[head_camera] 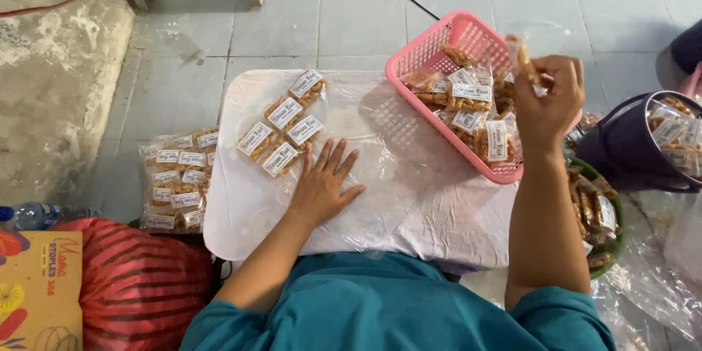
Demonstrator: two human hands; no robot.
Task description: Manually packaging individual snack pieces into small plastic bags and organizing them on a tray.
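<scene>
Teal fabric of my own shirt (395, 307) fills the bottom edge, closest to my eyes, with both forearms reaching up from it. Far off at nine o'clock sit a red striped bag (139, 285), a cardboard box (36, 292) with a plastic water bottle (33, 214) above it, and a big clear bag of packed snacks (175, 183) lying on the grey tiled floor (307, 14).

On the white board (241, 227) in front of me, a sheet of clear plastic (380, 146) is spread out. Toward ten o'clock on it lie five small labelled snack packets (281, 128), lined up close together. My left hand (322, 186) rests just below and beside them, palm flat on the plastic, fingers fully spread, gripping nothing.

At one o'clock the pink basket (431, 47) tilts on the board's edge, holding a heap of the same packets. My right hand (550, 99) is raised over its right side, fingers curled closed around one snack packet (523, 58), which sticks up above my knuckles.

Toward three o'clock a green bowl (616, 212) of packets sits partly hidden behind my right arm, and beyond it a dark bucket (629, 150) holds more. Loose clear plastic (651, 285) lies crumpled at four o'clock.
</scene>
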